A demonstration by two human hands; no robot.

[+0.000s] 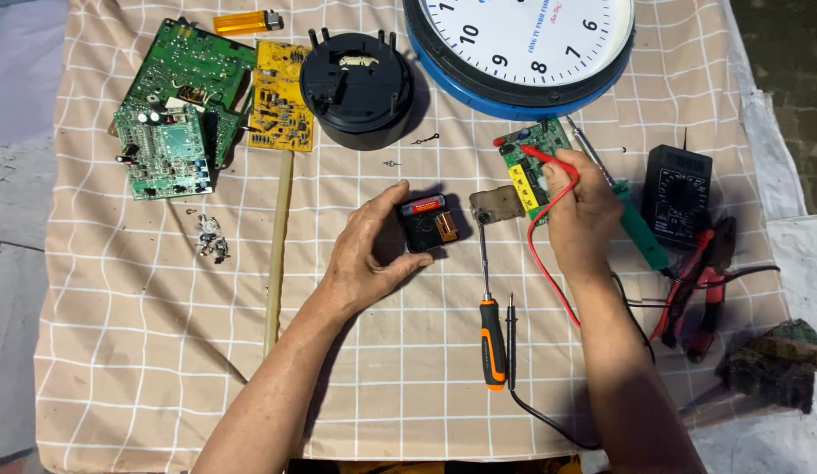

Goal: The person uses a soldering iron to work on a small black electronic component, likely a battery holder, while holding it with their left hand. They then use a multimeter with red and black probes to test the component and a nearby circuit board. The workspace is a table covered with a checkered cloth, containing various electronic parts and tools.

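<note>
While my left hand (366, 254) pinches the small black battery-fitted clock movement (428, 225) mid-cloth, my right hand (577, 211), closed around the red probe (549, 160), hovers apart. I judge the red lead (549, 263) could snag the orange-handled screwdriver (490, 325).

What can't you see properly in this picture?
- Wall clock, head view: its top is cut off by the picture's upper edge.
- Red probe: its tip is too small to tell what it touches; the right hand covers its handle.
- Small black clock mechanism: the left hand hides its left side.
- Multimeter: dial too dark to read.
</note>
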